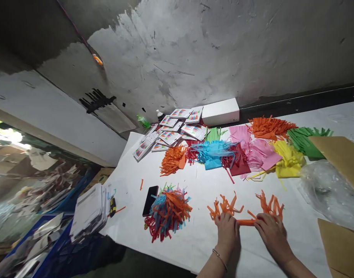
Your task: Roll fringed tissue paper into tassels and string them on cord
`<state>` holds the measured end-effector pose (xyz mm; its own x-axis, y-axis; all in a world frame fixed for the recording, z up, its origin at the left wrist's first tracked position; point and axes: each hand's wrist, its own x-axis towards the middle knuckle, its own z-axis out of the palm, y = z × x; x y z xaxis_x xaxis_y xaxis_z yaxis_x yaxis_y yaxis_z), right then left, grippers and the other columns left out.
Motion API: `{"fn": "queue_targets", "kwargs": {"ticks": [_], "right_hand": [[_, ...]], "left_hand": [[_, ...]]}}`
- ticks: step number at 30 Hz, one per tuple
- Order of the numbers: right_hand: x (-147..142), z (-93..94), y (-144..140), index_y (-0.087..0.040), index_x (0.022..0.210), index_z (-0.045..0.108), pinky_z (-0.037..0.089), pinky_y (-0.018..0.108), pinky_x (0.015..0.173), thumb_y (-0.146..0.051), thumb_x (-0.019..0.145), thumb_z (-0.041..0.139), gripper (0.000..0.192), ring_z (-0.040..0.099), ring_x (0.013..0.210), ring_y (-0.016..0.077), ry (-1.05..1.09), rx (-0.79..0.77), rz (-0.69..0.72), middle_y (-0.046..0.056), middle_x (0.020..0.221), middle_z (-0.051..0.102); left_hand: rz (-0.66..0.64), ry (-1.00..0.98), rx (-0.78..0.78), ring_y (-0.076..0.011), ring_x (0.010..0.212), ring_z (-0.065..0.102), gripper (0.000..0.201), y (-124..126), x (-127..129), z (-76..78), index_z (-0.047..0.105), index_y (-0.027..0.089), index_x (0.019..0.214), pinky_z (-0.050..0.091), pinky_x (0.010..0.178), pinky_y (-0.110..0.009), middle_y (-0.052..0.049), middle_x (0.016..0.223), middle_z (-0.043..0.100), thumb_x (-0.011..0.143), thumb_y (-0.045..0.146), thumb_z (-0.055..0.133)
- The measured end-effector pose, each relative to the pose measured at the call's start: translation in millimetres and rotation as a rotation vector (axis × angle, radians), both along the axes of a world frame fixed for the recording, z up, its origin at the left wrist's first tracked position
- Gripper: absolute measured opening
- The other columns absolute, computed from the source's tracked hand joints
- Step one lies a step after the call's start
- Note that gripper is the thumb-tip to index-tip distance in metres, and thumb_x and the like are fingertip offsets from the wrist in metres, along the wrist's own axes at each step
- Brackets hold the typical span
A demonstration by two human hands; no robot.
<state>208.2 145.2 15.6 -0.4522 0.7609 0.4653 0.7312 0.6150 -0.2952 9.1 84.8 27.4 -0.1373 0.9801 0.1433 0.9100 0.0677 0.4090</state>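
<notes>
An orange paper tassel (245,222) lies across the white table near its front, rolled narrow in the middle with fringe fanning out at both ends. My left hand (227,227) is closed over its left part, and my right hand (270,228) grips the right part. Left of my hands rests a pile of finished-looking tassels (169,212) in orange, blue and red. Behind my hands, fringed paper lies in a row: orange (174,159), blue (213,152), dark red (237,160), pink (260,152) and yellow (289,160).
A black phone (150,200) and a yellow-black cutter (112,206) lie at left. Printed packets (169,135) and a white box (221,112) sit by the wall. Clear plastic (330,193) and brown cardboard (340,247) are at right. A blue bin (44,247) stands beyond the left edge.
</notes>
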Motion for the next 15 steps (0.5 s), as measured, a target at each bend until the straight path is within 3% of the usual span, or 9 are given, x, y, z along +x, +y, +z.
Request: {"fn": "queue_targets", "kwargs": {"ticks": [3, 6, 8, 10, 12, 15], "right_hand": [[-6, -1.6, 1, -0.023, 0.082, 0.067, 0.044, 0.050, 0.082, -0.027, 0.092, 0.052, 0.019, 0.064, 0.084, 0.0298, -0.030, 0.001, -0.097, 0.009, 0.092, 0.070], [-13, 1.2, -2, -0.023, 0.090, 0.067, 0.041, 0.056, 0.085, -0.023, 0.091, 0.051, 0.017, 0.062, 0.089, 0.0328, -0.052, 0.000, -0.136, 0.013, 0.097, 0.070], [-18, 3.1, -5, -0.024, 0.097, 0.068, 0.037, 0.058, 0.095, -0.016, 0.090, 0.049, 0.022, 0.062, 0.097, 0.0313, -0.059, 0.008, -0.084, 0.011, 0.104, 0.070], [-25, 3.1, -8, -0.027, 0.093, 0.068, 0.032, 0.053, 0.103, -0.009, 0.088, 0.049, 0.027, 0.062, 0.102, 0.0261, -0.063, 0.021, 0.016, 0.006, 0.101, 0.071], [-31, 0.9, -9, -0.026, 0.083, 0.067, 0.031, 0.047, 0.105, -0.007, 0.086, 0.050, 0.026, 0.063, 0.099, 0.0219, -0.066, 0.040, 0.097, 0.002, 0.087, 0.071], [-36, -3.2, -7, -0.023, 0.076, 0.065, 0.032, 0.043, 0.100, -0.010, 0.088, 0.052, 0.022, 0.062, 0.089, 0.0204, -0.080, 0.080, 0.132, 0.001, 0.076, 0.066]], "left_hand": [[0.100, 0.046, -0.054, -0.0290, 0.091, 0.060, 0.014, 9, 7, 2.1, 0.068, 0.023, 0.087, 0.042, 0.088, -0.056, -0.007, 0.090, 0.069, 0.082, 0.017, 0.057], [0.124, 0.087, -0.099, -0.0326, 0.094, 0.059, 0.017, 16, 11, 8.0, 0.069, 0.022, 0.090, 0.043, 0.086, -0.057, -0.009, 0.093, 0.069, 0.078, 0.015, 0.058], [0.108, 0.091, -0.117, -0.0332, 0.092, 0.059, 0.016, 18, 10, 11.1, 0.069, 0.021, 0.089, 0.043, 0.085, -0.057, -0.009, 0.092, 0.069, 0.078, 0.016, 0.059], [0.099, 0.075, -0.114, -0.0322, 0.089, 0.059, 0.015, 17, 7, 12.1, 0.069, 0.021, 0.088, 0.043, 0.084, -0.056, -0.009, 0.088, 0.069, 0.079, 0.016, 0.059], [0.080, 0.047, -0.072, -0.0307, 0.089, 0.059, 0.014, 14, 4, 10.7, 0.068, 0.023, 0.090, 0.043, 0.086, -0.056, -0.008, 0.089, 0.068, 0.080, 0.017, 0.061], [-0.069, 0.051, 0.044, -0.0267, 0.093, 0.059, 0.010, 9, -2, 5.5, 0.067, 0.026, 0.088, 0.038, 0.098, -0.059, -0.004, 0.091, 0.068, 0.080, 0.020, 0.066]]}}
